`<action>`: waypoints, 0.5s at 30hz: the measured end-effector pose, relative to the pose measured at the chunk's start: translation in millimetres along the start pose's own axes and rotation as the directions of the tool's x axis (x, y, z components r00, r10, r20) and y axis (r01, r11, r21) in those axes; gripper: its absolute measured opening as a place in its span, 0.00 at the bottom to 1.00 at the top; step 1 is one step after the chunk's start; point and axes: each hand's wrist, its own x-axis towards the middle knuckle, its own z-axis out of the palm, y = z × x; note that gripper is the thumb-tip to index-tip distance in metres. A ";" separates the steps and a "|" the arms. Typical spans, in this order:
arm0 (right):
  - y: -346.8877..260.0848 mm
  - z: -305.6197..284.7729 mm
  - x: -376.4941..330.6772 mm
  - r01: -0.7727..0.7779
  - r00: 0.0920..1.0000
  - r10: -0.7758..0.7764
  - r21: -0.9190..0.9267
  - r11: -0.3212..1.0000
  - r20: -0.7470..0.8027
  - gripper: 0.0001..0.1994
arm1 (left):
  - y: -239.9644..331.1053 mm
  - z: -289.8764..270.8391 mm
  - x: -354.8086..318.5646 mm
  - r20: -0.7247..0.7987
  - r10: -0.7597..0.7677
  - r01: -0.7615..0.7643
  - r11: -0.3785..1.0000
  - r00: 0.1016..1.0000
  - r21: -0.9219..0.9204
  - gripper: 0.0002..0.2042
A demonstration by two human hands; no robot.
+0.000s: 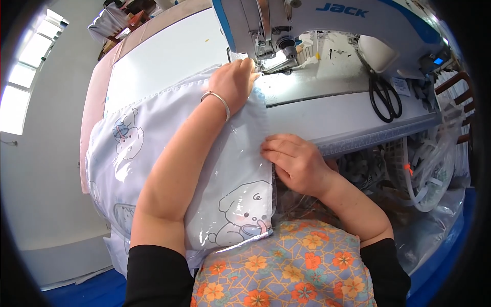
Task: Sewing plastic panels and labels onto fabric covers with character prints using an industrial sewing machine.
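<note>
A pale lavender fabric piece (169,123) printed with cartoon puppies lies across the sewing table and hangs over its front edge towards my lap. Its surface has a glossy, clear plastic-like sheen. My left hand (232,82), a bangle on its wrist, is closed on the fabric's far corner, right beside the needle and presser foot of a sewing machine (268,48). The fingertips there are partly hidden. Closer to me, my right hand (296,161) pinches the fabric's right edge between thumb and fingers. Below that hand the edge runs down past a large printed puppy.
Black scissors (384,97) lie on the machine bed at the right. A ruler strip (358,141) follows the table's front edge. Under it, a white plastic basket (409,174) and clear plastic sheeting hold scraps. The white table (158,56) extends to the left.
</note>
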 end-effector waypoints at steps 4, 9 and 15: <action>-2.3 -0.9 -0.9 0.015 1.000 -0.014 -0.096 0.995 0.006 0.15 | 1.3 -0.1 -3.7 -0.313 0.240 -0.194 0.966 0.919 0.172 0.07; 0.6 4.6 -1.3 0.072 0.994 -0.083 -0.152 0.986 -0.070 0.14 | 8.1 -6.5 -23.7 0.034 0.128 -0.130 0.990 0.991 0.053 0.10; 6.8 -6.9 -0.4 0.069 0.996 -0.076 -0.138 0.988 -0.047 0.12 | 14.8 -4.3 -42.8 -0.106 0.203 -0.198 0.979 0.973 0.051 0.17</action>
